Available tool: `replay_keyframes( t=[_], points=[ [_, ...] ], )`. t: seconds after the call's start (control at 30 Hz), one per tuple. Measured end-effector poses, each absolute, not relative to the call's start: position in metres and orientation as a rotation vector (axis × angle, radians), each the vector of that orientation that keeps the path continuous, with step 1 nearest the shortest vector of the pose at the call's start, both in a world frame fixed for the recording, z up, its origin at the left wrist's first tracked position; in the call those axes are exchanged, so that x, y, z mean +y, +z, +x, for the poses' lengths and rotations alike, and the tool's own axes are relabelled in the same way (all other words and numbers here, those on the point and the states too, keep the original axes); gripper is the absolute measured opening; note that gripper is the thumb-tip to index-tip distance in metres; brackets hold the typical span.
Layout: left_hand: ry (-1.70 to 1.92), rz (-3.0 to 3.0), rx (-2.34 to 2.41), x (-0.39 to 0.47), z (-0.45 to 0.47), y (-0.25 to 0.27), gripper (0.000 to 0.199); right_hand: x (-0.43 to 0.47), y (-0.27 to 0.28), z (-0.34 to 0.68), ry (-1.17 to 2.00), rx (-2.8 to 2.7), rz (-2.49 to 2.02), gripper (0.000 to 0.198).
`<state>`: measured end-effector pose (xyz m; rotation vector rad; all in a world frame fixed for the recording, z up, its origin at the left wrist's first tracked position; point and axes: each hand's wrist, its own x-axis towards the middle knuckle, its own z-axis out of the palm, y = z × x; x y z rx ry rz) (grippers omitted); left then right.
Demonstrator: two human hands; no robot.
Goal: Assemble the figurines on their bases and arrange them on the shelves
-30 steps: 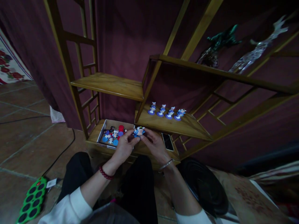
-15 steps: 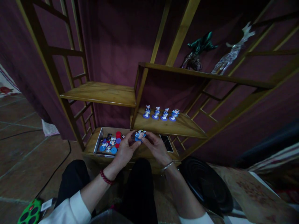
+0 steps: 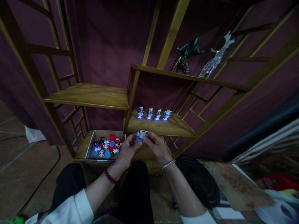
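Note:
Between my two hands is a small blue and white figurine (image 3: 141,135), held up in front of the shelf. My left hand (image 3: 128,150) grips it from the left with thumb and fingers. From the right, my right hand (image 3: 158,147) pinches it the same way. Left of my left hand lies a shallow cardboard box (image 3: 90,147) filled with several small figurines and round red, blue and purple bases. Beyond my hands, several blue and white figurines (image 3: 149,114) on purple bases stand in a row on a wooden shelf (image 3: 161,128).
A higher board (image 3: 88,95) juts out at left. On the upper right shelf stand a dark green figure (image 3: 188,53) and a clear glass-like ornament (image 3: 216,59). A black round object (image 3: 197,179) lies right of my right forearm. A cable (image 3: 44,175) runs along the floor.
My view has turned to the right, so the shelf appears further left. Both hands still hold the figurine, and more of the box's contents shows.

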<state>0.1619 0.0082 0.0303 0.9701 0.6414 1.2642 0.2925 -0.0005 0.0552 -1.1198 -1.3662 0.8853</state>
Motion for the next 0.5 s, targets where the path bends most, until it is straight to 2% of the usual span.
replay_keyframes(
  t=[0.1,0.23,0.5],
  points=[
    [1.244,0.987,0.634,0.012,0.164,0.033,0.037,0.001,0.06,0.299,0.916,-1.361,-1.138,0.034],
    [1.182,1.018,0.606,0.015,0.165,0.039,0.04,0.003,0.067,0.306,0.927,-1.417,-1.158,0.027],
    [1.161,1.069,0.568,0.011,0.169,0.043,0.037,-0.003,0.072,0.31,0.749,-1.51,-1.204,0.023]
  ],
)
